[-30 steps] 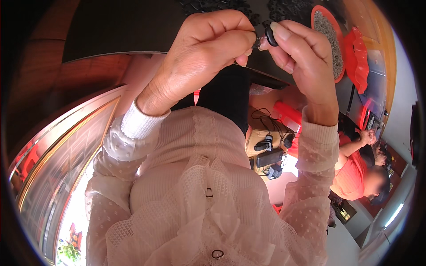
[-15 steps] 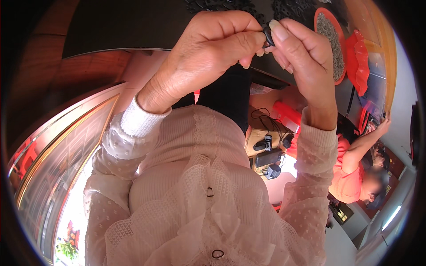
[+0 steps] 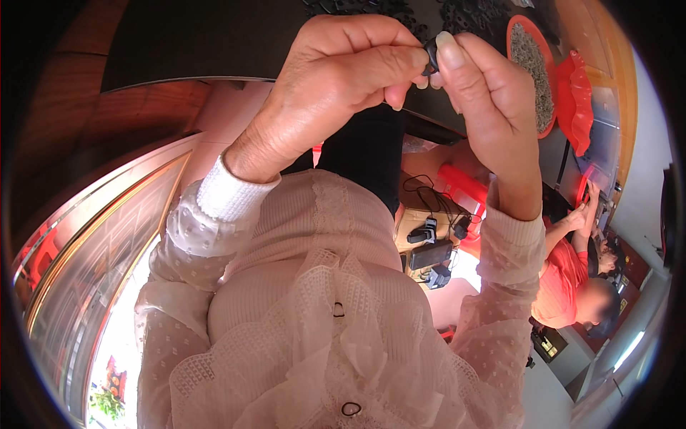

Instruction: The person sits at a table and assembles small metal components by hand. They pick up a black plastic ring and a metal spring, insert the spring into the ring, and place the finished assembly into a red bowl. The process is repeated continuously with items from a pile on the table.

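A small black rounded piece [image 3: 431, 57], looking like a ring or a loop, is pinched between my two hands over the near edge of a dark table. My left hand [image 3: 357, 68] grips it from the left between thumb and fingers. From the right, the thumb and fingertips of my right hand [image 3: 493, 93] close on its other side. The fingers cover part of the piece, so its full shape cannot be made out. Heaps of small black pieces [image 3: 475, 16] lie on the table beyond my hands.
Right of my right hand stands an orange-red bowl [image 3: 549, 127] of small grey bits, beside a red wavy-edged dish [image 3: 573, 100]. A cardboard box [image 3: 411, 232] below the table bears cables and black devices [image 3: 431, 254]. A person in a red shirt [image 3: 561, 286] is at the right.
The fingers of my right hand have shifted slightly on the black piece, and the hand sits a little differently. At the right, the other person's arms have moved and both hands now show together.
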Available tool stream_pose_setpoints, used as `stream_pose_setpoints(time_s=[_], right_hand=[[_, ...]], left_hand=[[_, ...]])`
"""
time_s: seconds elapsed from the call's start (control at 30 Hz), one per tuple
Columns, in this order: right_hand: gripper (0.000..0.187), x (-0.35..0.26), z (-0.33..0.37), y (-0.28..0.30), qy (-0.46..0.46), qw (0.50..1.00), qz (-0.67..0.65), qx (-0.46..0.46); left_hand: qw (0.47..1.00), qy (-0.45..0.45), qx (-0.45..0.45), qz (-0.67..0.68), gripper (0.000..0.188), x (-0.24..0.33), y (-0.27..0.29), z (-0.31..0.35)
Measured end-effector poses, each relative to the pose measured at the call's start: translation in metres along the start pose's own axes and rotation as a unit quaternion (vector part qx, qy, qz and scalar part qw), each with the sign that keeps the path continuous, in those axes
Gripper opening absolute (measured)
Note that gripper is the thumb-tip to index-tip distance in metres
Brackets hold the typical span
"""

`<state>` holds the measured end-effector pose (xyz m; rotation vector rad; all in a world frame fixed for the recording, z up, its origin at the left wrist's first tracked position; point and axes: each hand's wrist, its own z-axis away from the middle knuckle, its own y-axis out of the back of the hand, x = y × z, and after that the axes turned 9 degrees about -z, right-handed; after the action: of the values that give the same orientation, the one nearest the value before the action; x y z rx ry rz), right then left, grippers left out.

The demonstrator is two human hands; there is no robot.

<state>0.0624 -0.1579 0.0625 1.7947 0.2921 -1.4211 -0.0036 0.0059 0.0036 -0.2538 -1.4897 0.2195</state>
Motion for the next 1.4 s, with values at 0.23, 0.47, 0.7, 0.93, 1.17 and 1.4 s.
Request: stream_pose_setpoints(time_s=[0.23, 0.47, 0.7, 0.93, 1.17, 1.4], right_hand=[[0.024, -0.001, -0.001, 0.000, 0.037, 0.997, 0.074, 0.004], [0.034, 0.004, -0.002, -0.002, 0.210, 0.899, 0.384, 0.016], [0.035, 0.003, -0.003, 0.005, 0.226, 0.879, 0.419, -0.021], [0.031, -0.005, -0.002, 0.007, 0.206, 0.898, 0.387, -0.047], [0.037, 0.000, -0.001, 0.007, 0.216, 0.907, 0.357, -0.049], [0.041, 0.003, -0.001, 0.006, 0.243, 0.902, 0.353, -0.043]], left_hand=[[1.000, 0.015, 0.020, 0.003, 0.019, 0.007, -0.004, 0.002], [0.999, 0.003, 0.051, 0.007, 0.019, 0.004, -0.002, 0.001], [0.999, 0.026, 0.018, 0.011, 0.021, 0.006, 0.000, 0.001], [0.998, 0.032, -0.002, 0.060, 0.022, 0.013, -0.002, -0.002], [0.999, -0.001, -0.035, -0.021, 0.020, 0.011, -0.001, -0.003], [0.999, 0.008, -0.047, -0.015, 0.019, 0.011, 0.000, -0.001]])
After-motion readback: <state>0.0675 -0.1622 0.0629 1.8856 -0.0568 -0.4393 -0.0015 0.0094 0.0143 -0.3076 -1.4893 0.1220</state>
